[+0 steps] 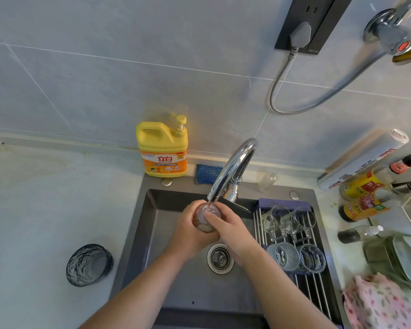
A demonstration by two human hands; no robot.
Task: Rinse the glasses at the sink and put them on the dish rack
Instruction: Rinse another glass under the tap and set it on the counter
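Both hands, left hand and right hand, are gripping a glass under the tap, rinsing it; next, likely lifting it to the rack at the sink's right edge.

Glass upright over sink; clear glasses on rack.

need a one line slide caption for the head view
Rinsing: left hand and right hand hold a glass under the running faucet; other glasses sit on the dish rack.
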